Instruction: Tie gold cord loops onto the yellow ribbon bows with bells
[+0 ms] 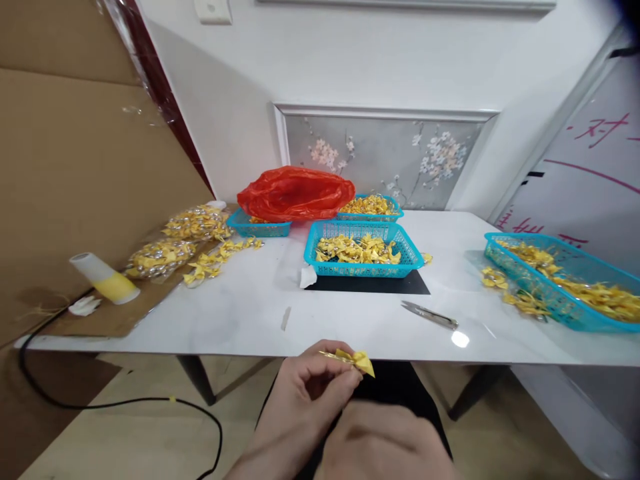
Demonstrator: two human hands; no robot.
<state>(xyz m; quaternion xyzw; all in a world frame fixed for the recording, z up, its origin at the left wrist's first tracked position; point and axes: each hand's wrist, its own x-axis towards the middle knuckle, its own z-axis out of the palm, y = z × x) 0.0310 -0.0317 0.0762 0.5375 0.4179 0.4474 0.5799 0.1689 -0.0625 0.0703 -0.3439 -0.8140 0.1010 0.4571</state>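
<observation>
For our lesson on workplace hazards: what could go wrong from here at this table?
The small yellow piece, pinched in the left hand by the front edge of the table, might drop if that grip slips.
The metal snips lie uncovered, so a reaching hand could be pricked.
Loose yellow pieces outside the right-hand blue basket could get knocked or lost.

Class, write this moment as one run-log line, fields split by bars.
left hand: pinches yellow piece | right hand: blurred, grip unclear | snips: lying on table | central blue basket: holds yellow pieces
</observation>
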